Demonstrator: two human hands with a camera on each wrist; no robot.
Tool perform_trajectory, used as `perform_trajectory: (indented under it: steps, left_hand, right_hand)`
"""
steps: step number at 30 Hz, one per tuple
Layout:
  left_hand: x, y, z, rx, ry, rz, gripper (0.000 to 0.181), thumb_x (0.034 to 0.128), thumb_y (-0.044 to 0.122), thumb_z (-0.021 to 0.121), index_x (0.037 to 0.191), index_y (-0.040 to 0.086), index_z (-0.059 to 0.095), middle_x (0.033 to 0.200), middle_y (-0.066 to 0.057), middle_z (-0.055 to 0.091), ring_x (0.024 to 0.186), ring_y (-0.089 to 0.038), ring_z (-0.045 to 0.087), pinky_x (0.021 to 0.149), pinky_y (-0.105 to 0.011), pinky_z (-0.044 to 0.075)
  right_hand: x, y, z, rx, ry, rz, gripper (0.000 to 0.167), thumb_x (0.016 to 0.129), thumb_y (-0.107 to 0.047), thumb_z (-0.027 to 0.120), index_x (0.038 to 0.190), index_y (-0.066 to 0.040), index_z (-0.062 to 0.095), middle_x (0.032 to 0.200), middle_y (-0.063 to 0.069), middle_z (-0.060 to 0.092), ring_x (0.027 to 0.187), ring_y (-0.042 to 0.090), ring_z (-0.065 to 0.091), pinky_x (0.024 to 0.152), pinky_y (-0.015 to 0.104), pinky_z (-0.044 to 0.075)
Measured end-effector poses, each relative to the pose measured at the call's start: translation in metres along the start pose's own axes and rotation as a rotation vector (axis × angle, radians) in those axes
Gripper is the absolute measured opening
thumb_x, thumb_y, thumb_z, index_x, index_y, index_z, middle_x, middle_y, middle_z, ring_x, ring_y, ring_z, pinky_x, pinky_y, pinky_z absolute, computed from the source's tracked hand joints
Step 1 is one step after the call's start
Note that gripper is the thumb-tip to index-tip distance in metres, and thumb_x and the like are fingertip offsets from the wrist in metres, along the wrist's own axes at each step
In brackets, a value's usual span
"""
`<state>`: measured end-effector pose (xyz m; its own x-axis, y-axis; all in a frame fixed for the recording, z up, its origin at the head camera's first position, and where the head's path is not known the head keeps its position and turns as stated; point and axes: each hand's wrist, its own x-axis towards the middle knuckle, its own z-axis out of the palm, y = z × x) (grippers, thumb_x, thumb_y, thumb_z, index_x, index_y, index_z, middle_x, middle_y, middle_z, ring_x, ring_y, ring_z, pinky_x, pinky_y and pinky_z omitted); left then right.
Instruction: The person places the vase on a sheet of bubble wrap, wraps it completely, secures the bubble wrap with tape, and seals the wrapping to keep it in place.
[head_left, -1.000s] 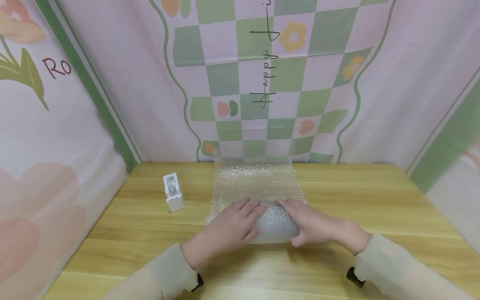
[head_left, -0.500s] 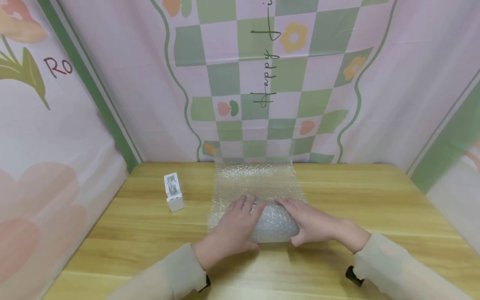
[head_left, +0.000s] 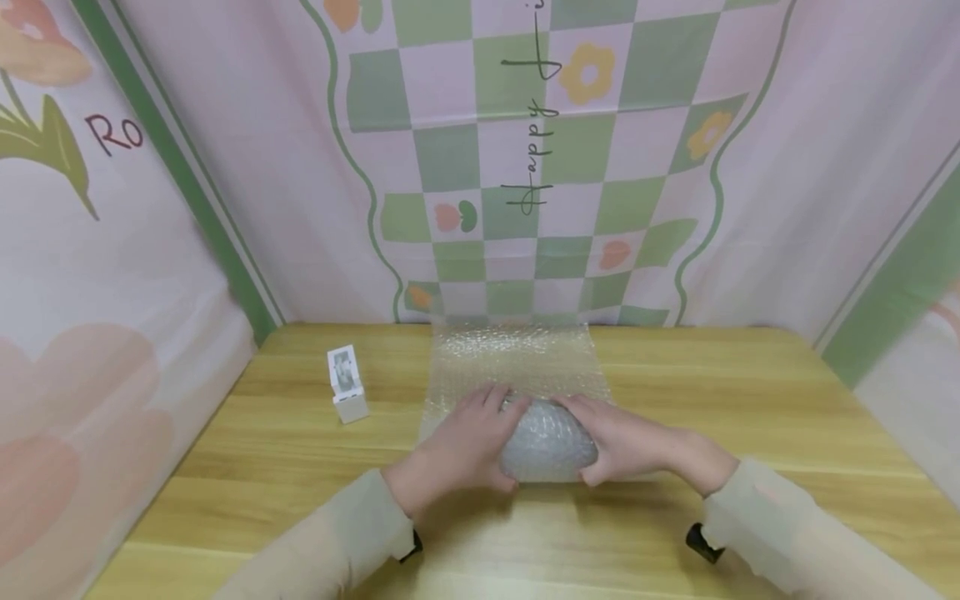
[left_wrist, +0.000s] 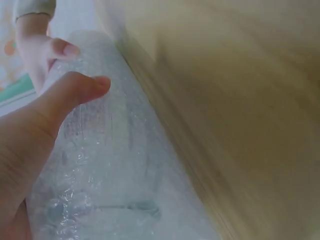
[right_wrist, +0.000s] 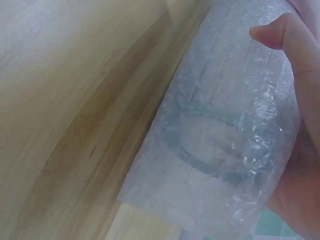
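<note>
A thick roll of clear bubble wrap (head_left: 549, 443) lies crosswise on the table, wound around an object that cannot be made out fully. Through the layers in the right wrist view, a round greenish rim shows near one end of the roll (right_wrist: 210, 145). My left hand (head_left: 467, 442) grips the roll's left part, thumb on the near side and fingers over the top. On the right part, my right hand (head_left: 626, 442) holds it the same way. From under the roll the flat bubble wrap sheet (head_left: 517, 358) stretches to the table's back edge.
A small white box (head_left: 347, 385) with a printed panel stands at the left on the wooden table (head_left: 712, 375). Behind the table hangs a patterned curtain (head_left: 570, 150), and the sheet's far end reaches it. More fabric (head_left: 112, 275) borders the left side.
My left hand has shifted slightly right and away from me, its thumb coming round the near side of the roll. The roll has turned or slid a little away. My right hand has hardly moved.
</note>
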<state>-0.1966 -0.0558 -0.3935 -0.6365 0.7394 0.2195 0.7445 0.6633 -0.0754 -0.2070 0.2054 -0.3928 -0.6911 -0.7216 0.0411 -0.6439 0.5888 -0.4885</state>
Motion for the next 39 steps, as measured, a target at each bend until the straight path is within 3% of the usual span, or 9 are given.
perform_trajectory:
  steps: [9,16,22,36,39]
  left_hand:
    - [0.003,-0.002,-0.003,-0.033,-0.066,-0.034,0.116,0.0605,0.059,0.093,0.149,0.007,0.04,0.142,-0.022,0.052,0.128,-0.037,0.055,0.107,-0.05,0.049]
    - [0.006,-0.003,-0.006,-0.083,-0.112,-0.047,0.114,0.0605,0.056,0.093,0.15,0.009,0.04,0.143,-0.02,0.052,0.129,-0.036,0.054,0.107,-0.05,0.048]
    - [0.009,-0.008,-0.008,-0.135,-0.167,-0.047,0.116,0.0607,0.056,0.094,0.153,0.01,0.039,0.147,-0.019,0.05,0.132,-0.036,0.053,0.109,-0.05,0.046]
    - [0.004,-0.014,-0.013,-0.229,-0.193,0.011,0.113,0.0616,0.053,0.095,0.152,0.01,0.042,0.142,-0.014,0.055,0.125,-0.031,0.058,0.108,-0.047,0.047]
    - [0.004,-0.015,-0.012,-0.243,-0.193,0.012,0.114,0.0614,0.052,0.096,0.152,0.01,0.042,0.142,-0.014,0.055,0.125,-0.03,0.058,0.108,-0.047,0.047]
  right_hand:
    - [0.001,-0.003,-0.002,0.037,-0.016,-0.014,0.099,0.066,-0.013,0.085,0.148,0.01,0.036,0.134,0.021,0.055,0.116,0.035,0.057,0.095,0.056,0.053]
    - [0.003,0.0,-0.004,0.078,-0.038,-0.061,0.095,0.066,-0.009,0.084,0.148,0.004,0.039,0.134,0.013,0.056,0.117,0.028,0.057,0.098,0.052,0.053]
    - [0.004,0.0,-0.006,0.14,-0.088,-0.053,0.097,0.068,-0.007,0.082,0.151,0.004,0.035,0.137,0.011,0.054,0.12,0.026,0.056,0.102,0.05,0.05]
    - [0.0,-0.009,-0.01,0.229,-0.21,0.025,0.099,0.077,-0.017,0.082,0.157,0.002,0.027,0.145,0.009,0.05,0.127,0.026,0.052,0.109,0.049,0.045]
    - [0.0,-0.009,-0.01,0.237,-0.212,0.025,0.104,0.078,-0.019,0.082,0.158,0.006,0.021,0.15,0.017,0.045,0.133,0.032,0.049,0.111,0.054,0.042]
